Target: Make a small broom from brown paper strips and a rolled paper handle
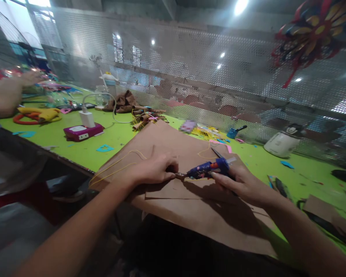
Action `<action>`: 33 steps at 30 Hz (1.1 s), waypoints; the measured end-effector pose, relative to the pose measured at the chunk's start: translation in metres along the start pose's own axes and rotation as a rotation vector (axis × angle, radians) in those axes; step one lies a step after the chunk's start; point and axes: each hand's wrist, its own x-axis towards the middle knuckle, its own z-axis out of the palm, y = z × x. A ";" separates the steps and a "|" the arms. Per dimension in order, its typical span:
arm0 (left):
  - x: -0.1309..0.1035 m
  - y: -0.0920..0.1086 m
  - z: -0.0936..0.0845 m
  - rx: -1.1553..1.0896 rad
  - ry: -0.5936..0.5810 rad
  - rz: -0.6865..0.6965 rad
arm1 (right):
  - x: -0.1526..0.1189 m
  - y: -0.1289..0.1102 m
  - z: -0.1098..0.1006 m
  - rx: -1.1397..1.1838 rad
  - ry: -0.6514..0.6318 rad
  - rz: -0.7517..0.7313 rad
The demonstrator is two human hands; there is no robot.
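In my right hand [246, 182] is a blue hot glue gun [206, 169], its nozzle pointing left and a clear glue stick showing at the back. The tip sits low over the brown paper [167, 142], right beside my left fingertips. My left hand [155, 168] rests on that paper with its fingers curled and pinched at a folded edge or strip. A narrow brown flap [173, 190] lies just below both hands. Yellow string [118, 158] trails across the paper to the left, and a thin pointed tool [216, 152] lies behind the glue gun.
At left are a purple power strip [83, 132] with a white charger, and yellow-and-orange scissors or pliers [40, 115]. Another person's arm [8, 92] reaches in beyond. Behind lie brown scraps [127, 102]; a white container [284, 142] stands right. Perforated metal panels back the green table [103, 148].
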 end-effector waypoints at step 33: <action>-0.001 0.001 0.000 0.096 0.088 0.025 | 0.003 -0.010 0.004 -0.101 0.056 -0.023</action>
